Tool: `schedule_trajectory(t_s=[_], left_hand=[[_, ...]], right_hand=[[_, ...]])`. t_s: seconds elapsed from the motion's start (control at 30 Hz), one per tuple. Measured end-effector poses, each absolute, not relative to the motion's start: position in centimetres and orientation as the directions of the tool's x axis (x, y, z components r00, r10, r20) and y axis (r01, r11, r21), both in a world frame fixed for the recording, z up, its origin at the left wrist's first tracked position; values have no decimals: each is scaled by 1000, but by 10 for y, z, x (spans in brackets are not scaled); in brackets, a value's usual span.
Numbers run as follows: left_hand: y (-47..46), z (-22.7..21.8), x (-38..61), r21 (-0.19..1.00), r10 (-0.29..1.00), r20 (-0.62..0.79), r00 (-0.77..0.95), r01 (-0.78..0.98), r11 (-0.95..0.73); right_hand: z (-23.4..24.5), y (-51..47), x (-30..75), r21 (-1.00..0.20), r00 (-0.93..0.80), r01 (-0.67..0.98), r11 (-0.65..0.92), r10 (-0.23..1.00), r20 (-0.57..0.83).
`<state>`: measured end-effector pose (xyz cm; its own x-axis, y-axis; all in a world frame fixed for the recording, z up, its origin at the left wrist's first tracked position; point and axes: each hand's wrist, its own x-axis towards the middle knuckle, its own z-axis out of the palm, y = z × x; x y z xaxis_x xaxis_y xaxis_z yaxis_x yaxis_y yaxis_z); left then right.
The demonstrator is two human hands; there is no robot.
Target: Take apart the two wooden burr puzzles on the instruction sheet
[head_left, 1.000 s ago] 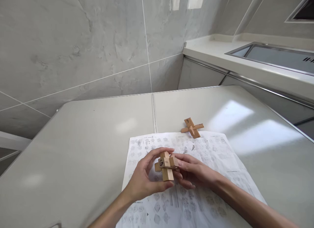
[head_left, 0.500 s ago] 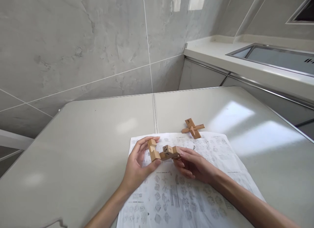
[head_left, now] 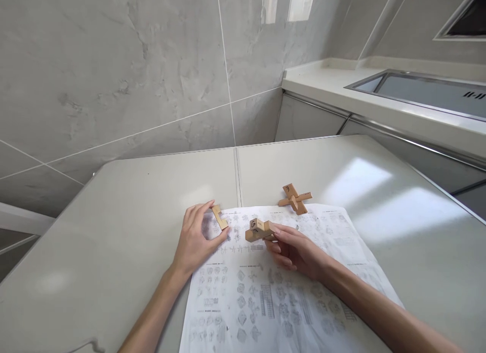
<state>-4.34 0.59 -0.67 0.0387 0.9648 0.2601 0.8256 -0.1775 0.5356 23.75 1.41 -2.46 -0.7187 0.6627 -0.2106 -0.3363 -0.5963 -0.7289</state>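
Observation:
My left hand (head_left: 199, 231) grips a small notched wooden puzzle piece (head_left: 219, 217) by its two ends, between thumb and fingers, near the sheet's upper left edge. In my right hand (head_left: 292, 246) are joined wooden puzzle pieces (head_left: 258, 230) marked with a black "G", pinched at their right end above the sheet. A gap separates what the two hands hold. Beyond the right hand, a cross-shaped wooden puzzle assembly (head_left: 294, 198) with a black mark lies at the top edge of the printed paper sheet (head_left: 228, 292).
The sheet, covered in small diagrams, lies on a glossy pale table (head_left: 114, 231) with a seam. Behind is a grey tiled wall (head_left: 132, 64). At the right stands a white counter (head_left: 319, 79) with an inset glass-topped panel (head_left: 421, 92).
My left hand has moved left with the notched piece, away from the pieces in my right hand. My right hand has shifted slightly left. The cross-shaped assembly still lies in place.

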Motion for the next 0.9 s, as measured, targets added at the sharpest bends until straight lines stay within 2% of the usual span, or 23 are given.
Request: schedule_trajectory(t_s=[0.2,0.4,0.5,0.7,0.8,0.9], left_hand=[[12,-10,-55,432,950,273,149,864,-260],[12,-8,-56,412,944,266,196,862,-296],[7,-3,-46,443,922,305,238,821,-359],[-8,0,-18,545,836,354,419,634,-548],[-12,-3,-8,595,829,377,414,578,-559],[-14,-4,-3,650,855,376,358,555,-519]], right_hand=[[-23,14,238,-731,-712,-334,-595,667,-217],[-22,14,237,-732,-716,-332,-595,664,-214],[-23,14,237,-736,-718,-339,-586,666,-201],[-22,13,236,-749,-728,-342,-567,664,-170],[-21,12,236,-780,-723,-326,-534,673,-158],[-19,10,235,-864,-705,-277,-421,700,-115]])
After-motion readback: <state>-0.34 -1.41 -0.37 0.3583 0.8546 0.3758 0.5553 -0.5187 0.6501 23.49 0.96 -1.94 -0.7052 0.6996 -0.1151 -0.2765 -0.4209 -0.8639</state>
